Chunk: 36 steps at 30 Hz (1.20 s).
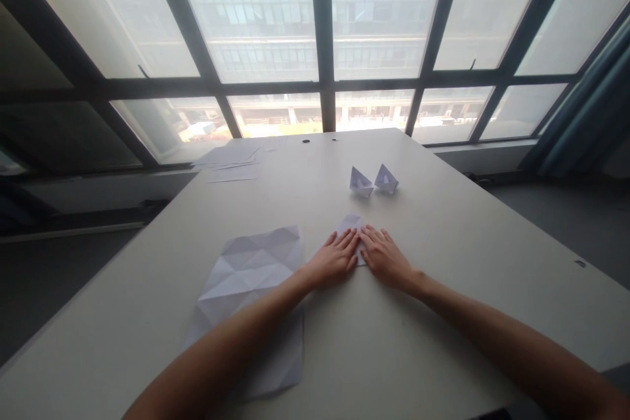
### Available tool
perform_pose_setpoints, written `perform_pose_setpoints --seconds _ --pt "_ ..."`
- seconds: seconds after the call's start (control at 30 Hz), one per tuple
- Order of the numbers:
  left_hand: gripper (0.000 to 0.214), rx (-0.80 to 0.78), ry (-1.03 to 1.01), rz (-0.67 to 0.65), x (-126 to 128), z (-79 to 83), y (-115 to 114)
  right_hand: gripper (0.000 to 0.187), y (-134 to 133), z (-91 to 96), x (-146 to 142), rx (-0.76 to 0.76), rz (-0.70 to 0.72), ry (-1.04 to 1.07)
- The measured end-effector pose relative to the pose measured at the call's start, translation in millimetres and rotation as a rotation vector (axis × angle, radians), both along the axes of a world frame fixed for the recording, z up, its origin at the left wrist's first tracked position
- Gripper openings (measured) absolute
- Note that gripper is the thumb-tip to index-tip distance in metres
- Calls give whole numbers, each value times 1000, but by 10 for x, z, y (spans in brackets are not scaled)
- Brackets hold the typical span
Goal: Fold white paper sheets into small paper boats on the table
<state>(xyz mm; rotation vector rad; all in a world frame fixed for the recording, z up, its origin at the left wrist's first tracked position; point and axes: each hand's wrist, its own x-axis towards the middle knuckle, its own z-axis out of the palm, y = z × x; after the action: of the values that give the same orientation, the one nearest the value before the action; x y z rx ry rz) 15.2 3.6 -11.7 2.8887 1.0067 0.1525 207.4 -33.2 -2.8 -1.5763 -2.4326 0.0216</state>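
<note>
A small folded piece of white paper [352, 223] lies on the pale table [443, 289], its pointed tip showing beyond my fingers. My left hand [335, 258] rests flat on its left part with the fingers stretched out. My right hand [382, 256] lies flat on its right part, fingers spread. The two hands touch at the fingertips and hide most of the paper. Neither hand grips anything.
A large creased sheet of white paper [249, 302] lies to the left under my left forearm. Two small folded paper boats [361, 182] [386, 178] stand further back. A loose pile of sheets [231, 161] sits at the far left edge, by the windows.
</note>
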Motion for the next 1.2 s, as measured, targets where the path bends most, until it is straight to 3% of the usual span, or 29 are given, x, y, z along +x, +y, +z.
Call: perform_pose_setpoints --seconds 0.13,0.3,0.57,0.73,0.93,1.2 --pt "59 -5 -4 -30 -61 -11 73 55 132 -58 200 -69 29 -67" --pt "58 -24 -5 -49 -83 21 105 50 264 -47 441 11 -181 -23" --pt "49 45 -95 -242 -99 254 108 44 297 -33 297 31 158 170" --pt "32 177 -127 -68 -74 351 64 26 266 25 308 89 55 161" --pt "30 64 -144 -23 -24 330 7 23 226 82 339 97 -19 140" --pt "23 72 -188 148 99 274 -173 26 202 106 305 88 -34 107"
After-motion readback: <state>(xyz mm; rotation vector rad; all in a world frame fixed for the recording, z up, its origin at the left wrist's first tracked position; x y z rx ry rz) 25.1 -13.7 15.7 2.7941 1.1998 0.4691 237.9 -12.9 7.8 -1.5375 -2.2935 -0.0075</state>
